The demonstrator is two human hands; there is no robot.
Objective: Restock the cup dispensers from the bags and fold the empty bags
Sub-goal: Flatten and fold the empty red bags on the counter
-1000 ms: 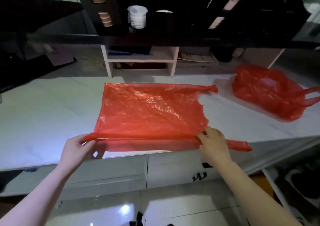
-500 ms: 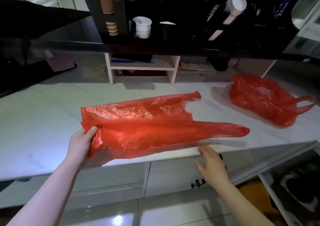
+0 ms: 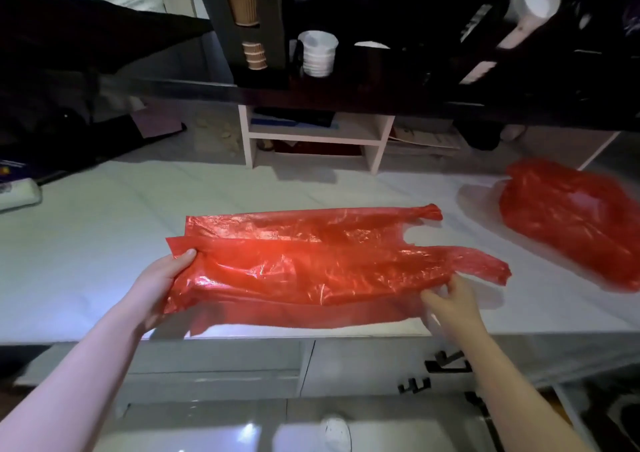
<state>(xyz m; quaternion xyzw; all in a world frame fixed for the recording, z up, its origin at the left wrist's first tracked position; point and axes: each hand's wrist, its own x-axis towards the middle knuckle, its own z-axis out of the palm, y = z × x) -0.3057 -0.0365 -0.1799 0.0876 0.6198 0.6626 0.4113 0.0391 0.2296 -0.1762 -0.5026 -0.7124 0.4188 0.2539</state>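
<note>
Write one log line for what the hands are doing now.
step: folding bag | left hand: grips bag end | right hand: at handle end, grip unclear | second bag: crumpled, right

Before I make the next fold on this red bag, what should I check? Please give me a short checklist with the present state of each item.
1. Left hand holds the bag's left end: ok.
2. Right hand grips the right end: cannot tell; its fingers are at the bag's lower right edge.
3. Bag lies flat on the counter: not ok; the near part is lifted and wrinkled.
4. The two handles lie together: not ok; the far handle and the near handle are apart.
5. The other red bag is out of the way: ok; it lies apart, at the right.
</note>
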